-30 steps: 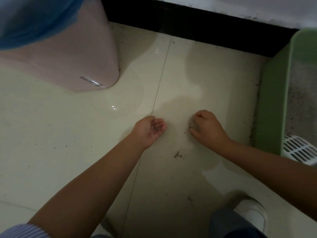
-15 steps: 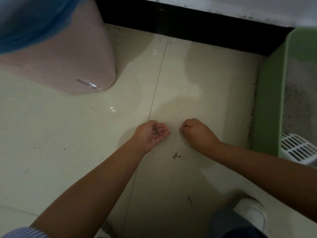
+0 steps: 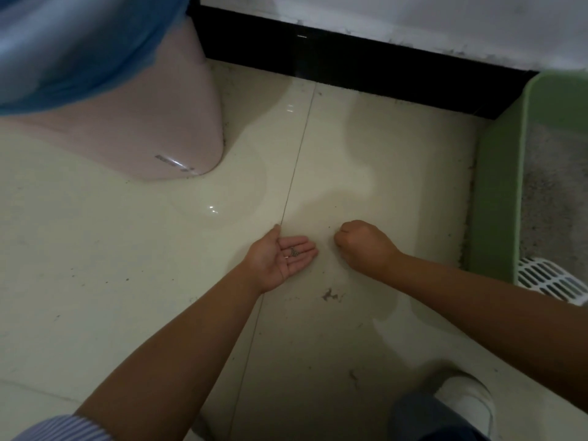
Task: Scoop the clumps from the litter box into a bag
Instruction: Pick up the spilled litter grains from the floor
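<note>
My left hand (image 3: 280,259) lies palm up on the cream floor tiles, fingers straight, with a few dark litter grains (image 3: 294,251) on the palm. My right hand (image 3: 366,246) sits just right of it, knuckles up and fingers curled down onto the floor; what its fingertips touch is hidden. The green litter box (image 3: 496,198) stands at the right edge, grey litter (image 3: 553,192) inside. A white slotted scoop (image 3: 550,281) rests at its near corner. A blue bag (image 3: 73,43) lines a pink bin (image 3: 143,128) at top left.
A black skirting board (image 3: 350,65) runs along the far wall. Scattered litter grains lie along the box's left side, and a dark smudge (image 3: 329,295) marks the tile near my hands. My white shoe (image 3: 467,399) is at the bottom right.
My right hand has slid left across the floor toward my left hand. My left palm has flattened out with its fingers straighter.
</note>
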Demonstrator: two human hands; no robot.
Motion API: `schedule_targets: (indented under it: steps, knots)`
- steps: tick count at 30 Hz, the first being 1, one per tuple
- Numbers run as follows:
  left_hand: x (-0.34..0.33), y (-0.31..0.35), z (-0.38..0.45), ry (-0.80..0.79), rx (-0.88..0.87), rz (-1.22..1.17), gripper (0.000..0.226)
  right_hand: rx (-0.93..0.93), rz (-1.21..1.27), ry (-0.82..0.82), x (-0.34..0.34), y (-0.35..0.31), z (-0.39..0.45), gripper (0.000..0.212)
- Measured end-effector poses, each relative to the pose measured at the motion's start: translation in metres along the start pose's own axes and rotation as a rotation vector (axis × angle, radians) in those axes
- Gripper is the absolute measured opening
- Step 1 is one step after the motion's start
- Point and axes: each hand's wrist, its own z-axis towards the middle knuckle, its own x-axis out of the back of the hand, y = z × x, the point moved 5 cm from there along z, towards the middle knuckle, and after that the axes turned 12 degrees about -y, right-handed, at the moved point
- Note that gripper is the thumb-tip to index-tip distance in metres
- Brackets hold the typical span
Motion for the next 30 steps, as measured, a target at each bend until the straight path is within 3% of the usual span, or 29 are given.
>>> schedule_targets:
  steps: [2, 6, 9, 13, 16, 19, 25, 30]
  knots:
    - [-0.001, 0.0, -0.001, -0.009, 0.006, -0.003, 0.061, -0.118, 0.127, -0.023, 0.004, 0.005, 0.003, 0.012]
    - [0.002, 0.0, -0.002, -0.012, -0.003, -0.004, 0.062, -0.18, 0.704, 0.031, 0.02, -0.002, 0.001, 0.015]
    - [0.002, 0.0, -0.004, -0.016, -0.003, -0.007, 0.061, -0.152, 0.921, 0.001, 0.023, -0.012, -0.002, 0.013]
    - [0.002, -0.001, -0.003, -0.012, 0.004, -0.035, 0.052, -0.283, 0.583, 0.062, 0.02, 0.024, -0.015, 0.017]
    - [0.004, -0.003, -0.001, -0.001, 0.005, -0.05, 0.05, -0.121, 0.264, 0.19, 0.017, 0.029, -0.021, 0.015]
    - [0.003, -0.003, -0.001, -0.002, -0.005, -0.057, 0.05, 0.068, 0.101, 0.17, 0.003, 0.016, -0.022, 0.03]
    - [0.003, -0.002, 0.001, 0.006, -0.011, -0.029, 0.05, 0.236, -0.047, 0.198, 0.001, 0.001, -0.013, 0.03]
    - [0.003, -0.002, 0.003, 0.006, -0.005, -0.023, 0.05, 0.157, -0.051, 0.246, 0.004, 0.018, -0.01, 0.007]
